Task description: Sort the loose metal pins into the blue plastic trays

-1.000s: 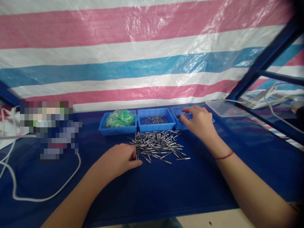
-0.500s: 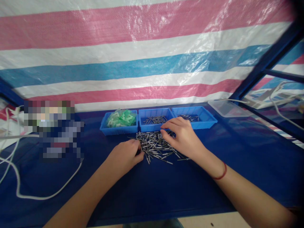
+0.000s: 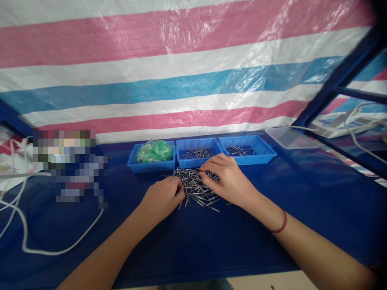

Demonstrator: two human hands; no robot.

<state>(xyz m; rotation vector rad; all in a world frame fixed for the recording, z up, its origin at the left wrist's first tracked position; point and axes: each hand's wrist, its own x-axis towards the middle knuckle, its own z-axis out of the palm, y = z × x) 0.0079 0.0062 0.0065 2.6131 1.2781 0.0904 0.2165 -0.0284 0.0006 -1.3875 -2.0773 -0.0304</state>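
Note:
A loose heap of metal pop rivets (image 3: 195, 187) lies on the blue tabletop between my hands. At the heap's left edge, my left hand (image 3: 163, 197) is closed, thumb near the curled fingers; whatever it pinches is hidden. My right hand (image 3: 226, 179) reaches over the heap's right side, its thumb and forefinger brought close together among the rivets. What lies between those fingertips is too small to tell. Just behind the heap stands a blue middle bin (image 3: 198, 163) with rivets in it. The right blue bin (image 3: 260, 158) also contains rivets.
A left blue bin (image 3: 151, 167) holds green and white pieces in clear plastic. A translucent lid (image 3: 292, 138) lies at the back right. White cables (image 3: 60, 253) loop across the left side near a blurred-out area. Striped sheeting (image 3: 181, 88) hangs behind the table (image 3: 193, 245).
My right hand has moved left and slightly down, away from the right bin's front, and its thumb and forefinger have drawn closer. My left hand has shifted only slightly.

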